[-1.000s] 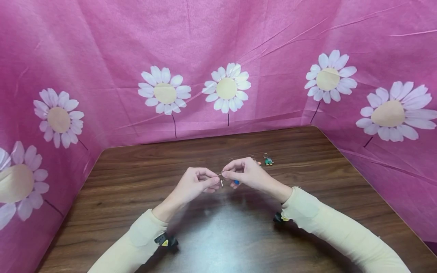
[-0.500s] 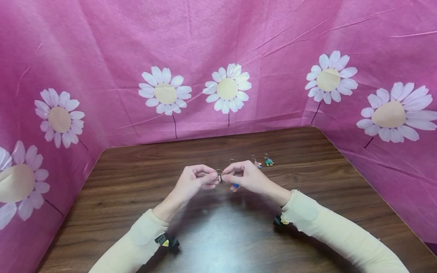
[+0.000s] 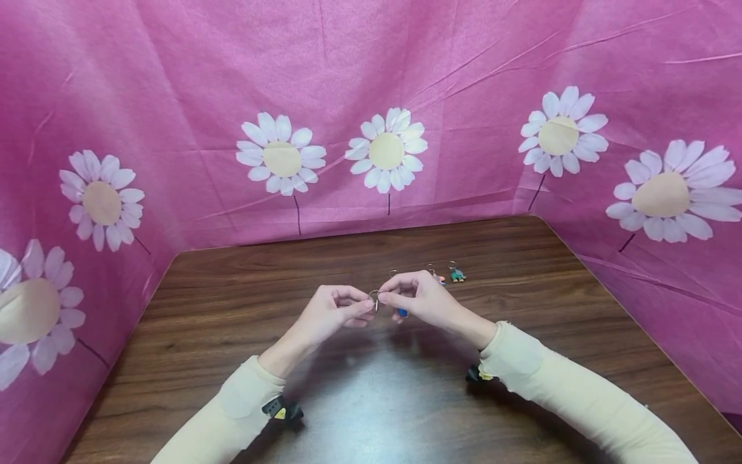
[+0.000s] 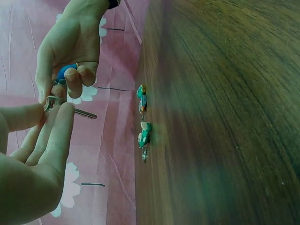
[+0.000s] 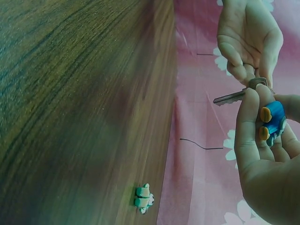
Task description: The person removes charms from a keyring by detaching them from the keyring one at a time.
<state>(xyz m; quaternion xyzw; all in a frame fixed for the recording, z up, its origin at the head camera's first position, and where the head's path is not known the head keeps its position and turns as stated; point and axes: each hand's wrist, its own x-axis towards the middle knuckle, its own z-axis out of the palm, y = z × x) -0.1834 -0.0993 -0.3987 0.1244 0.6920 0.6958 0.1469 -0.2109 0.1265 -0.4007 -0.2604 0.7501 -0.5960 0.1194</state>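
Observation:
A metal key ring (image 3: 373, 294) is held up between my two hands over the table, with a key (image 5: 229, 97) hanging from it. My left hand (image 3: 332, 313) pinches its left side between thumb and fingertips. From the right, my right hand (image 3: 422, 299) pinches the ring with thumb and forefinger. A small blue figure charm (image 5: 275, 118) with orange feet lies against that hand's curled fingers. In the left wrist view the key's blade (image 4: 86, 114) sticks out past the left fingertips. How the key sits on the ring is partly hidden by fingers.
Behind the right hand, a green figure keychain (image 3: 457, 274) and an orange-and-blue one (image 3: 442, 281) lie on the wooden table (image 3: 243, 270). Another ring (image 3: 394, 272) peeks out there, partly covered. A pink flowered cloth (image 3: 324, 77) encloses the back and sides.
The hands closed in on each other, then drew slightly apart again around the ring. The key has turned and hangs between the fingertips. The keychains on the table have not moved.

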